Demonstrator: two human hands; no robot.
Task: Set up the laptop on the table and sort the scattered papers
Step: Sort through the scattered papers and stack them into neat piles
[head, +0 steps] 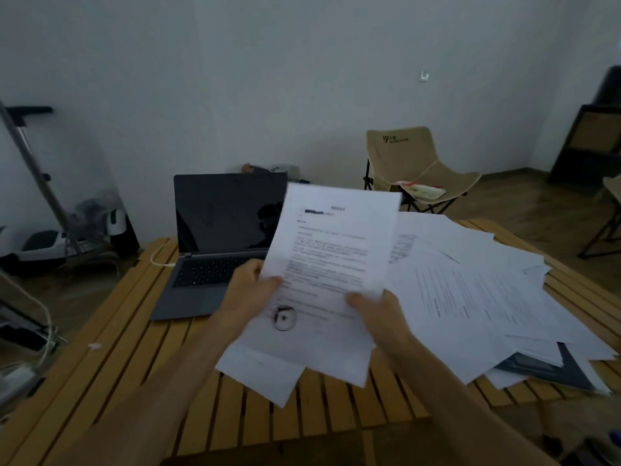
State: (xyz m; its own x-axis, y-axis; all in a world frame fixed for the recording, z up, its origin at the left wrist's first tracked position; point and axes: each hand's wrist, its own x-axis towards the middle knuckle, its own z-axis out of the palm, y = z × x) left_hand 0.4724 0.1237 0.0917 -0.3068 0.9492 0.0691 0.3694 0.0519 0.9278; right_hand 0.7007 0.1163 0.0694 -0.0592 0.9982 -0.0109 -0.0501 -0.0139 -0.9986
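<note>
Bench (111, 348): laptop (221, 243) open, setup done; L hand (247, 294) & R hand (381, 317) both pinch sheet (329, 257), pile (477, 297) mostly unsorted.

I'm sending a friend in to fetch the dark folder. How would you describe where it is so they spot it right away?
Start at the wooden slatted table and go to its right side, where loose white papers are spread. At the near right edge of that pile, the dark folder pokes out from underneath. It is the only dark blue, stiff item among white sheets.
</note>
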